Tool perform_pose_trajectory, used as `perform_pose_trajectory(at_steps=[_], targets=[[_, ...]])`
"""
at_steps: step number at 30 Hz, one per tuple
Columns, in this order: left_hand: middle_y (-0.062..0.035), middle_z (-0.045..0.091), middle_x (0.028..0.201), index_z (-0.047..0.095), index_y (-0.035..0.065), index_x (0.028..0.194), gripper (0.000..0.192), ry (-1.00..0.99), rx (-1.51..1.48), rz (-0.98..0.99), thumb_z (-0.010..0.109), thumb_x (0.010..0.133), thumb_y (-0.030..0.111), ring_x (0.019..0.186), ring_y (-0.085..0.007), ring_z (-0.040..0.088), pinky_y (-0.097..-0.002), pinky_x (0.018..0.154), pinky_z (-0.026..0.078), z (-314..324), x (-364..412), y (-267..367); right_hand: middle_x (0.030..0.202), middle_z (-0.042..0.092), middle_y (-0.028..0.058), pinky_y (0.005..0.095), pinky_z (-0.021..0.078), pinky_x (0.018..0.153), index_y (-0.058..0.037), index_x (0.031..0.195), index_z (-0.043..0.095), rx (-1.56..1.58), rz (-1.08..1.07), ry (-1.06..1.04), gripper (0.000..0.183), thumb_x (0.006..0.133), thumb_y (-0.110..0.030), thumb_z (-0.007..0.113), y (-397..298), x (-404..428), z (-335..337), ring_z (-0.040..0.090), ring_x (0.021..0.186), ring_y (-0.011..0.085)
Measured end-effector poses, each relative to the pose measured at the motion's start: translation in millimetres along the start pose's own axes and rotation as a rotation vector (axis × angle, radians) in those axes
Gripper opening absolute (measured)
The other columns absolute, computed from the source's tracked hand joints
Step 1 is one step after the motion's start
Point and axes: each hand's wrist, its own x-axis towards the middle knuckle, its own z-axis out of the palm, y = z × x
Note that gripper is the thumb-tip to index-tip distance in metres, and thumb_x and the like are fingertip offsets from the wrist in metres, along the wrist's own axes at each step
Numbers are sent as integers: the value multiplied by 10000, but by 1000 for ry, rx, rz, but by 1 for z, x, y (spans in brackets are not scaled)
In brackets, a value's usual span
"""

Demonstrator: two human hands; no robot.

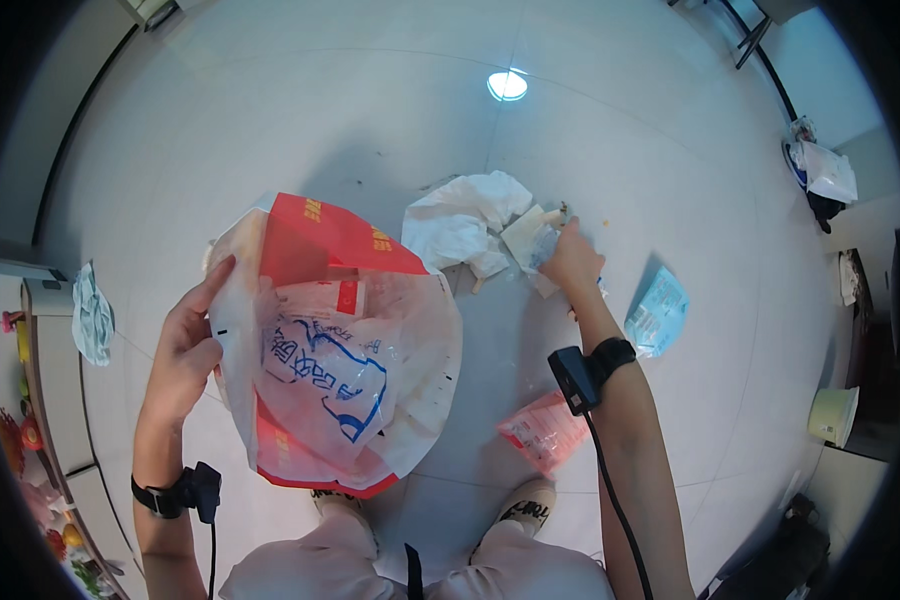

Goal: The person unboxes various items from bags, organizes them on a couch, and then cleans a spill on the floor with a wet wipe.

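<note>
My left hand [189, 341] grips the rim of a large red and white plastic bag [345, 232], holding its mouth wide open toward me. Inside the bag lie a crumpled clear plastic bag [330, 375] with blue printing and a white packet [319, 298] with a red patch. At the right, my right hand [576, 259] is low at the floor, its fingers around a crumpled clear plastic wrapper [544, 246]; some fingertips are hidden. Touching that wrapper is a cream-coloured paper piece [521, 234]. Crumpled white tissue [457, 217] lies between the bag and this hand.
A blue packet [658, 311] and a pink packet [546, 433] rest on the tiled floor [690, 187], with small scraps near my right hand. A cabinet [56, 375] stands at left with a pale cloth [92, 315] beside it. A green-yellow bin [832, 416] is at far right.
</note>
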Motion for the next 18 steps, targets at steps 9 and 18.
perform_pose_trajectory(at_steps=[9,18], targets=[[-109,536,1104,373,-13,1316,759,-38,-28,-10,336,560,-63,778,-95,528,-187,549,397,-3,0,-2,951,626,154,322,497,727,14,1119,512,840,-126,285,492,662,-50,682,28,-65,-35,625,861,220],[-98,549,1072,362,-11,1323,760,-69,-40,-14,338,565,-62,656,-72,507,-183,500,387,6,4,4,952,567,66,346,413,857,-74,1161,507,168,-1177,202,507,682,-148,654,-156,-198,-35,530,994,252]])
